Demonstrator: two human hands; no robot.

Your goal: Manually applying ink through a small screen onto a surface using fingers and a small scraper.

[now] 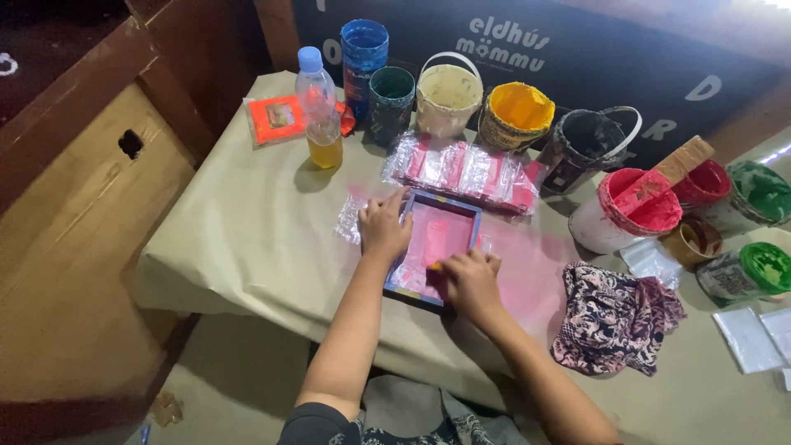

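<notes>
Printing step, judged: left hand flat, steadying frame; right hand gripping squeegee, barely visible. Next: even pull, frame unmoved.

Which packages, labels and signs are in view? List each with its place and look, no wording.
Dark banner: behind the table's far edge, black with pale lettering.
Orange packet: far left, flat clear wrap, small picture on it.
Row of clear packets: beyond the frame, pink and white inside.
Plastic bottle: far left, blue cap, amber liquid.
White sachets: right edge, flat.
</notes>
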